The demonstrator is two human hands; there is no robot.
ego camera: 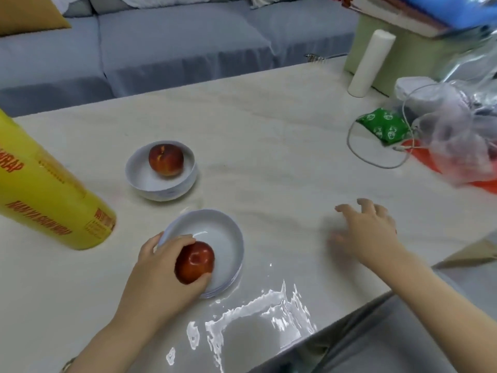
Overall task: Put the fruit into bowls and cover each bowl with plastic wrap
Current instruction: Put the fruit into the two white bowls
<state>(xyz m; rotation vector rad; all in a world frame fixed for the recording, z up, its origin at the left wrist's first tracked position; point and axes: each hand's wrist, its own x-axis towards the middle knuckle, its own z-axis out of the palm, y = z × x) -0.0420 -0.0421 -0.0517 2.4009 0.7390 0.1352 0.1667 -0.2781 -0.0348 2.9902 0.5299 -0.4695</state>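
The first half of the task is judged to be nearly done. On the bench point(269, 130), the far bowl point(138, 184) is already filled with one red fruit point(166, 159), which is seen resting inside it, left of centre in the scene. A second fruit point(196, 261) is gripped by the left hand point(156, 275), fingers and thumb curled round it, at the near-left rim of the near bowl point(217, 232). Whether this fruit is already resting on the bowl's floor or is held just above it cannot be told. The right hand point(371, 232) is seen over bare bench to the right, well apart from both bowls, with fingers spread and loosely bent and nothing held. No film is made out over the far bowl, so the covering of both bowls is judged to be left. The yellow plastic wrap pack point(45, 195) is found at the left edge, near the bowls, and is touched by neither hand. A glossy, wrinkled patch point(269, 313) is noticed near the front edge of the bench; whether it is a loose sheet of wrap or only glare cannot be told. A clear plastic bag point(457, 135) is seen at the far right, and whether more fruit is inside cannot be made out.
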